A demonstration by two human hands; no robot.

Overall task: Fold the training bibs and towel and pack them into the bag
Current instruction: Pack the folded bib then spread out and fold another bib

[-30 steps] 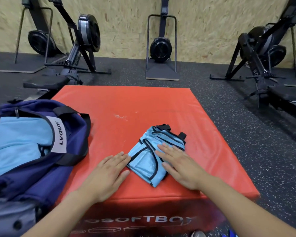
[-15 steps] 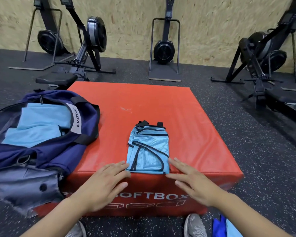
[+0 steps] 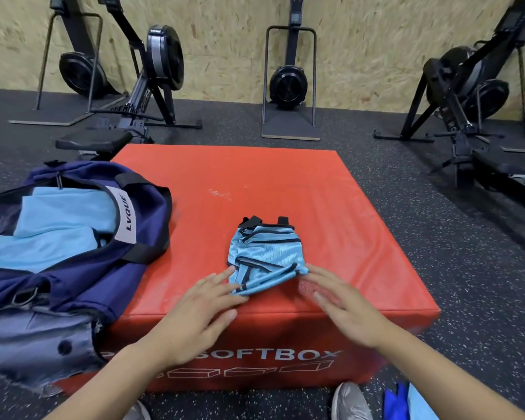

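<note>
A folded light-blue training bib (image 3: pixel 265 254) with black trim lies on the red soft box (image 3: pixel 331 213), near the box's front edge and a little right of centre. The left hand (image 3: pixel 205 307) reaches in from the left with fingers straight, its fingertips under or against the bib's lifted near-left corner; whether they pinch the cloth cannot be told. The right hand (image 3: pixel 343 301) lies flat and relaxed at the bib's near-right corner, blurred, holding nothing visible. The navy bag (image 3: pixel 73 268) marked LVQUE sits unzipped on the box's left side, overhanging its front and left edge, with light-blue folded cloth (image 3: pixel 58 228) inside; the bag's left part is cut off by the frame. Bare red surface lies behind and to the right of the bib. Rowing machines (image 3: pixel 152 71) stand on the dark speckled floor (image 3: pixel 467 283) by the chipboard wall, well apart from the box. Grey shoes (image 3: pixel 349 403) show below the front edge, and a bit of blue fabric (image 3: pixel 406 403) at the bottom right is mostly cut off.
</note>
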